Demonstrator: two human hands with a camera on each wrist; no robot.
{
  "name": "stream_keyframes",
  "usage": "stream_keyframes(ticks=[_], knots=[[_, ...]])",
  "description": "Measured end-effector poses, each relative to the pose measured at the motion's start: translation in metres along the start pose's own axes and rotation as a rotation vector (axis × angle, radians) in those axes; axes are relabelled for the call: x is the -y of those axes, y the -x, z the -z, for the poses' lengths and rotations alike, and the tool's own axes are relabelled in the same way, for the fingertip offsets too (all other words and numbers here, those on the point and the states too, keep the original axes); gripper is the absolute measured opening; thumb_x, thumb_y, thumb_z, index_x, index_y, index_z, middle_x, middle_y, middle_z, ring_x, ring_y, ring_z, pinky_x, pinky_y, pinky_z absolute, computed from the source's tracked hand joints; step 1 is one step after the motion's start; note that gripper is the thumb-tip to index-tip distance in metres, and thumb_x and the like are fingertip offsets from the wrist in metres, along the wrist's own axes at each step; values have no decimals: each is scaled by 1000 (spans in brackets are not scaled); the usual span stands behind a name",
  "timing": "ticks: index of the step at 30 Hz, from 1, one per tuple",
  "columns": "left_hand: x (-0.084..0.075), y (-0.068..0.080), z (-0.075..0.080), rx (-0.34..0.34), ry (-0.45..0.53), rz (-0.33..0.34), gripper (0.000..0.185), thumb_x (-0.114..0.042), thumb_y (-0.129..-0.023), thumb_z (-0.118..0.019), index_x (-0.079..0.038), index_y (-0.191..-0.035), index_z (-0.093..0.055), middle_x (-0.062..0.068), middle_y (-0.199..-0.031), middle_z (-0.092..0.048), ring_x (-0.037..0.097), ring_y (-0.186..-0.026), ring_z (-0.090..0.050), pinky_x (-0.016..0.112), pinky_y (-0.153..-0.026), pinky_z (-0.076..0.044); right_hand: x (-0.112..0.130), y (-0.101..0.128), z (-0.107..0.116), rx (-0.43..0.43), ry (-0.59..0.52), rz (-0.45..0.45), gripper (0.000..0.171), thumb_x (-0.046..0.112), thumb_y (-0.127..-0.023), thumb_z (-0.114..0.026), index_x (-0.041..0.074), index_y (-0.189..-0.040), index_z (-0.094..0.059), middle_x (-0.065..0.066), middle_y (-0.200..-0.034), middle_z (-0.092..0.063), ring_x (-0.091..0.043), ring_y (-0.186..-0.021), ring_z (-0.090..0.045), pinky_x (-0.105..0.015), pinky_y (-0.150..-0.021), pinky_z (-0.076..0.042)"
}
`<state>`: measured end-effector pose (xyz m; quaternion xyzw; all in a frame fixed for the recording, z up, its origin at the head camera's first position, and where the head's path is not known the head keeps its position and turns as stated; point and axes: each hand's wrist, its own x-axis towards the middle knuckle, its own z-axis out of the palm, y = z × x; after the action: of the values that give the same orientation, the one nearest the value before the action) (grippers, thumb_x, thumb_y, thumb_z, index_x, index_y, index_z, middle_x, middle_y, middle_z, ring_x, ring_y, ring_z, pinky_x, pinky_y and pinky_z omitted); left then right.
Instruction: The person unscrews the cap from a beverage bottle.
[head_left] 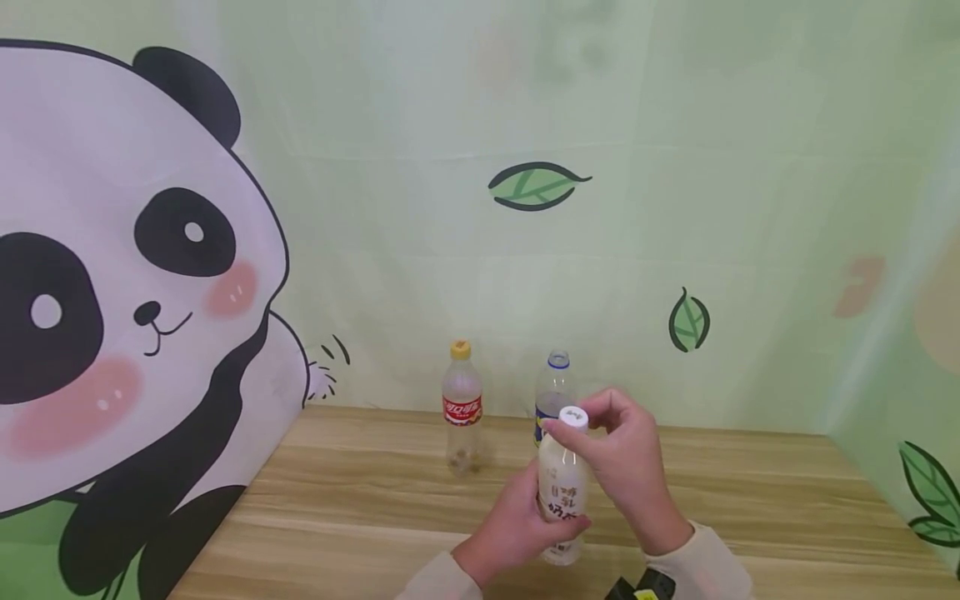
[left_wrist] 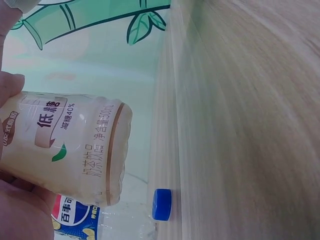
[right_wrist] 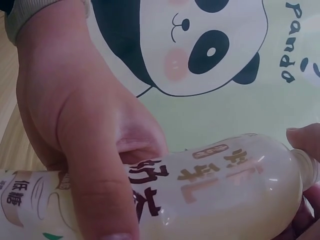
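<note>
My left hand [head_left: 510,521] grips the lower body of a milk tea bottle [head_left: 564,492], fingers and thumb curled round it. At the top, my right hand [head_left: 630,458] pinches the white cap [head_left: 573,417] between thumb and fingers. In the left wrist view a gap shows between the base of the milk tea bottle [left_wrist: 75,145] and the tabletop. The right wrist view shows the left hand [right_wrist: 90,130] across the bottle's label, while the right hand's thumb [right_wrist: 305,140] and fingers sit at the bottle neck [right_wrist: 303,169].
Behind the hands stands a capless Pepsi bottle [head_left: 557,387], partly hidden. A Coca-Cola bottle [head_left: 462,408] with a yellow cap stands to its left. A blue cap [left_wrist: 162,204] lies on the wooden table [head_left: 337,517]. A panda-printed backdrop [head_left: 420,125] rises behind.
</note>
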<state>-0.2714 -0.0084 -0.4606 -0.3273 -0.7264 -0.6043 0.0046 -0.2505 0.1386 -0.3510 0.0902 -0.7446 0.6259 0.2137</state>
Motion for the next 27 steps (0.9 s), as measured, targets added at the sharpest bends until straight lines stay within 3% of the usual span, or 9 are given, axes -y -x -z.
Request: stream_keyframes(ticks=[10, 21, 27], knots=[[0, 0, -1, 2, 3, 9, 53, -16, -86, -83, -17, -130, -54, 3, -112, -70, 6, -98, -67, 28, -92, -56, -1, -2, 3, 19, 11, -13, 32, 19, -72, -94, 6, -88, -70, 0, -90, -68, -17, -87, -63, -29, -85, -50], [4, 0, -1, 2, 13, 3, 53, -17, -86, -82, -18, -131, -53, 3, -114, -69, 7, -100, -67, 28, -93, -56, -3, -4, 6, 101, 73, -33, 30, 27, -77, -91, 11, -95, -74, -2, -102, -70, -21, -93, -60, -32, -86, -47], [4, 1, 0, -1, 12, 17, 53, -19, -86, -82, -19, -131, -53, 3, -115, -69, 7, -101, -68, 28, -93, -56, -5, -6, 8, 169, 56, -3, 26, 25, -83, -86, 10, -102, -76, -2, -102, -71, -20, -92, -62, -29, -82, -51]])
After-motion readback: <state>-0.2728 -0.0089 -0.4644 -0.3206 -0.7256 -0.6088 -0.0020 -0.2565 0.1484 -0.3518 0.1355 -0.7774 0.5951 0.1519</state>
